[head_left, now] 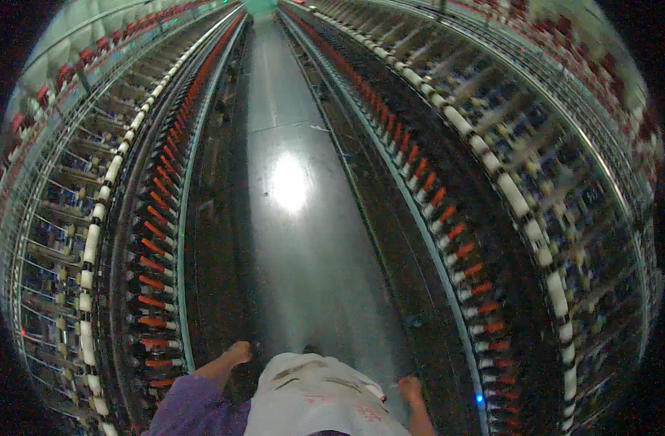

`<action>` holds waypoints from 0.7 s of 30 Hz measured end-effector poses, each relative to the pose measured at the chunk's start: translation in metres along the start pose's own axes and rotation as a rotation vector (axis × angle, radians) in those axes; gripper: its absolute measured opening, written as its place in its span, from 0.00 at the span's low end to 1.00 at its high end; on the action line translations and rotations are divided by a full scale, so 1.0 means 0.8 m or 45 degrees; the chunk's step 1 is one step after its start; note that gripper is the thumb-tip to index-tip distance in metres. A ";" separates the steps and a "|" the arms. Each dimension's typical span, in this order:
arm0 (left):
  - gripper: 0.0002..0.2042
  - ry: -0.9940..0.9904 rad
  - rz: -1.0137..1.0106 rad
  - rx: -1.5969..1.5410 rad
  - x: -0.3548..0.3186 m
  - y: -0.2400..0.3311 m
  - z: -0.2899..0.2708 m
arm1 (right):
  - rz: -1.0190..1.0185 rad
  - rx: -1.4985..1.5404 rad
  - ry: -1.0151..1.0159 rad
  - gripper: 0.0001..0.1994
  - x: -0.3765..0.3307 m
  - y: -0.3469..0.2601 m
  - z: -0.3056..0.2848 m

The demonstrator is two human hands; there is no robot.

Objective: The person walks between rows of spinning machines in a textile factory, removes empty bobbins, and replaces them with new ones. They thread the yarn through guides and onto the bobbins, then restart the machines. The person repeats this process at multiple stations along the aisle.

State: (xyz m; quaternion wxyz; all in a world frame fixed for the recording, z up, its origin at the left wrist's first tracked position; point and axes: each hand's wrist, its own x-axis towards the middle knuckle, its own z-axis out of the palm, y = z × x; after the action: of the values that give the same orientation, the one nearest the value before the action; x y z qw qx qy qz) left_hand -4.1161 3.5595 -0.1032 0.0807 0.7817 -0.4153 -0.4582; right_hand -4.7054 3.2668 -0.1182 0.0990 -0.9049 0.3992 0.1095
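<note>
My left hand (238, 352) hangs low beside my body, at the end of a purple sleeve (190, 403). On the other side, my right hand (410, 389) is lowered near the right-hand spinning machine. Both hands are small and blurred here, and their fingers cannot be made out; no held thing shows at either one. A white cloth garment (325, 396) with dark smudges and red print covers my front between the hands. Nearest each hand, but apart from it, is the dark lower side of a machine.
A grey, shiny aisle floor (318, 276) runs ahead between two long spinning machines. Orange bobbins (154, 283) line the left machine, and more orange bobbins (456, 231) line the right. White rollers (521, 203) run above them. A blue light (480, 398) glows at the right rail.
</note>
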 end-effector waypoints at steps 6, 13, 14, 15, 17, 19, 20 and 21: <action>0.14 0.347 -0.154 -0.879 0.095 0.031 -0.101 | 0.355 0.462 -0.560 0.13 0.092 -0.047 -0.044; 0.20 0.437 0.354 -0.432 0.318 0.195 -0.268 | 0.020 -0.254 -0.781 0.22 0.350 0.021 -0.137; 0.22 0.440 0.481 -0.084 0.343 0.199 -0.295 | 0.071 -0.299 -0.760 0.23 0.404 0.028 -0.150; 0.22 0.446 0.455 -0.136 0.361 0.195 -0.319 | 0.321 -0.126 -0.671 0.21 0.468 0.024 -0.163; 0.22 0.490 0.463 -0.257 0.389 0.181 -0.352 | 0.356 0.122 -0.423 0.18 0.604 -0.005 -0.202; 0.21 0.335 -0.027 -0.395 0.385 0.136 -0.375 | 0.158 0.138 -0.204 0.14 0.731 -0.063 -0.261; 0.18 0.452 -0.045 -0.418 0.374 0.110 -0.384 | 0.161 0.287 -0.207 0.12 0.800 -0.108 -0.294; 0.16 0.378 -0.308 -0.623 0.364 0.082 -0.393 | -0.009 0.261 -0.267 0.11 0.870 -0.158 -0.329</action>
State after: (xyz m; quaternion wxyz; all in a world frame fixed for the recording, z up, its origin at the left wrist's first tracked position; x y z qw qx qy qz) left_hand -3.8390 3.2265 -0.0806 0.2711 0.8411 -0.1804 -0.4318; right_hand -4.1222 2.7923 -0.0475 0.2324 -0.8750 0.3926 0.1617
